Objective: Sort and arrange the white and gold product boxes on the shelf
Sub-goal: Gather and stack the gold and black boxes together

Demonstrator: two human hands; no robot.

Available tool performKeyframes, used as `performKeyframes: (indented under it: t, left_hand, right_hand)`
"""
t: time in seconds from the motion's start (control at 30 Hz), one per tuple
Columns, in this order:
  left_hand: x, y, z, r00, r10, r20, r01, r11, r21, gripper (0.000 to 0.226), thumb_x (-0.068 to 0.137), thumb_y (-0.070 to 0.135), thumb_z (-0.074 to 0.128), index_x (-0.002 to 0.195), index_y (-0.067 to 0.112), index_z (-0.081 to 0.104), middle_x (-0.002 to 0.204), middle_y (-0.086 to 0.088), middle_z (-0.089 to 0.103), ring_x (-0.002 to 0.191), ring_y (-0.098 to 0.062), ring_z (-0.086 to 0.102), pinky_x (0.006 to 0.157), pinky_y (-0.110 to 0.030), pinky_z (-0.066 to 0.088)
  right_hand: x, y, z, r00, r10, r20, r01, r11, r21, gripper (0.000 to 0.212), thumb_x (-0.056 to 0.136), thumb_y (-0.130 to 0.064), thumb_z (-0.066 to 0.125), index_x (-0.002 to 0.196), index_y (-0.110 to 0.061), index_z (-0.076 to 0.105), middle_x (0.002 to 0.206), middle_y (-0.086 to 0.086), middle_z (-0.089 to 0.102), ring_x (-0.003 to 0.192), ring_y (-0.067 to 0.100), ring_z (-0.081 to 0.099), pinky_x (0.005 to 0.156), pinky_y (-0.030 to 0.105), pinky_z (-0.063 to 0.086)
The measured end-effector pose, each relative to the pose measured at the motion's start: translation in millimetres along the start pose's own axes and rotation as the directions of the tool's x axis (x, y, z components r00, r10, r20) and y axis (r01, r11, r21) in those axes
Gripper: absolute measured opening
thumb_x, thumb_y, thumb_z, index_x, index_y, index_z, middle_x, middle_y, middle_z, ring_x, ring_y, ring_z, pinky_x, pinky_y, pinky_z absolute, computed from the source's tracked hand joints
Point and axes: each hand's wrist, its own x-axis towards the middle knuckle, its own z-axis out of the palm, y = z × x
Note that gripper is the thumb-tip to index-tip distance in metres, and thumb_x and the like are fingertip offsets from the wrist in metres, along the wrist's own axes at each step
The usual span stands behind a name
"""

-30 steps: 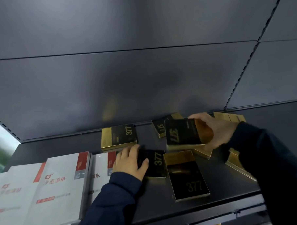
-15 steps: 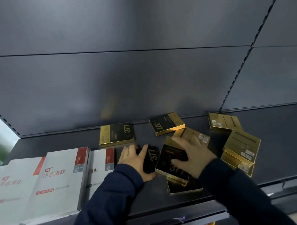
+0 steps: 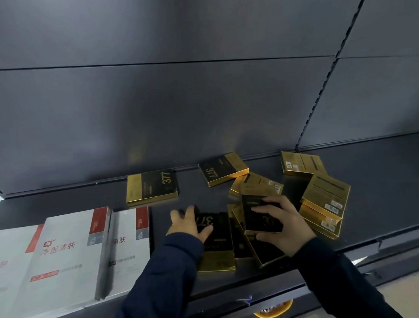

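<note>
Several black-and-gold "377" boxes lie scattered on the dark shelf. My left hand rests flat on one black-and-gold box near the front edge, beside the white boxes. My right hand grips another black-and-gold box, tilted on top of a small heap of them. Two more gold boxes lie flat by the back wall. A stack of gold boxes lies back-side up to the right. White boxes with red labels lie side by side at the left.
The grey back panel rises behind the shelf, with a slotted upright at the right. Bare shelf surface stretches to the right of the gold stack. Below the front edge, something orange shows on a lower level.
My right hand lowered the box it held in the air onto the heap of black-and-gold boxes. My left hand stayed on its box near the white ones. The camera view shifted slightly.
</note>
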Motion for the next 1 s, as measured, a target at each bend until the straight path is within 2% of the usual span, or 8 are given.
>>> performKeyframes:
  t: [0.17,0.33,0.43,0.57,0.63,0.73,0.9,1.0]
  left_hand:
    - [2.2,-4.9,-7.0,0.999,0.022,-0.036,-0.027,0.992,-0.125,0.057,0.091,0.030,0.052,0.142,0.023,0.028,0.142,-0.014,0.022,0.125,-0.030,0.042,0.101,-0.031,0.040]
    - [-13.5,-14.8,-1.2,0.904,0.314,-0.291,-0.328,0.945,0.000,0.050,0.086,0.037,0.054,0.134,0.029,0.043,0.131,0.002,0.033,0.118,-0.013,0.037,0.099,-0.020,0.031]
    - [-37.9,0.9,3.5,0.824,0.489,-0.284,-0.549,0.815,-0.188,0.054,0.079,0.052,0.042,0.128,0.032,0.047,0.120,0.009,0.048,0.107,-0.005,0.046,0.094,-0.017,0.036]
    - [-26.4,9.3,-1.7,0.919,0.236,-0.316,-0.381,0.737,-0.558,0.053,0.083,0.044,0.051,0.133,0.033,0.036,0.103,-0.004,0.055,0.083,-0.014,0.058,0.068,-0.023,0.055]
    - [-14.4,-3.4,-9.0,0.956,0.114,-0.272,-0.250,0.803,-0.540,0.062,0.085,0.033,0.058,0.139,0.031,0.029,0.110,-0.009,0.054,0.091,-0.017,0.058,0.070,-0.024,0.054]
    - [-19.8,-22.2,-13.3,0.953,0.123,-0.276,-0.236,0.875,-0.423,0.063,0.087,0.021,0.058,0.141,0.027,0.027,0.115,-0.008,0.049,0.095,-0.014,0.053,0.074,-0.018,0.046]
    - [-45.0,-37.3,-0.2,0.962,0.119,-0.244,-0.181,0.952,-0.248,0.055,0.088,0.021,0.055,0.137,0.023,0.030,0.110,0.000,0.033,0.093,-0.009,0.043,0.086,-0.018,0.039]
    - [-41.8,-35.7,0.5,0.963,0.138,-0.232,-0.166,0.980,-0.107,0.054,0.085,0.032,0.058,0.132,0.025,0.034,0.112,-0.003,0.042,0.103,-0.016,0.046,0.090,-0.024,0.042]
  right_hand:
    - [-0.8,-4.3,42.1,0.901,0.101,-0.422,0.018,0.963,0.268,0.035,0.070,-0.007,0.078,0.102,-0.020,0.070,0.119,-0.012,0.046,0.118,0.002,0.038,0.098,0.022,0.034]
    - [6.0,1.1,32.7,0.880,0.104,-0.463,0.073,0.934,0.350,0.033,0.070,-0.004,0.078,0.086,-0.031,0.067,0.107,-0.015,0.055,0.110,-0.002,0.049,0.095,0.019,0.038]
    - [-4.1,1.4,24.3,0.882,-0.017,-0.471,0.184,0.933,0.311,0.036,0.067,-0.006,0.078,0.082,-0.036,0.065,0.105,-0.014,0.059,0.109,-0.009,0.050,0.094,0.020,0.043]
    - [-7.8,-40.9,42.9,0.896,-0.270,-0.353,0.394,0.851,0.347,0.011,0.069,-0.025,0.070,0.080,-0.027,0.070,0.106,-0.015,0.060,0.112,0.002,0.055,0.093,0.015,0.046]
    - [-5.9,-57.0,52.7,0.911,-0.343,-0.229,0.406,0.844,0.352,0.019,0.072,-0.024,0.067,0.091,-0.029,0.069,0.110,-0.018,0.060,0.115,0.001,0.054,0.095,0.019,0.047]
    - [-6.9,-53.9,51.4,0.915,-0.390,-0.107,0.404,0.885,0.230,0.030,0.075,-0.031,0.063,0.105,-0.035,0.066,0.127,-0.023,0.051,0.123,-0.002,0.046,0.100,0.017,0.041]
    - [36.2,-4.9,12.0,0.978,-0.066,-0.198,0.069,0.998,0.010,0.039,0.083,-0.024,0.062,0.119,-0.037,0.053,0.131,-0.014,0.047,0.126,0.005,0.042,0.102,0.022,0.033]
    - [79.6,15.1,-15.4,0.981,0.169,0.096,-0.132,0.942,-0.310,0.070,0.080,-0.023,0.068,0.141,-0.022,0.035,0.149,0.005,0.031,0.139,0.028,0.027,0.112,0.039,0.027]
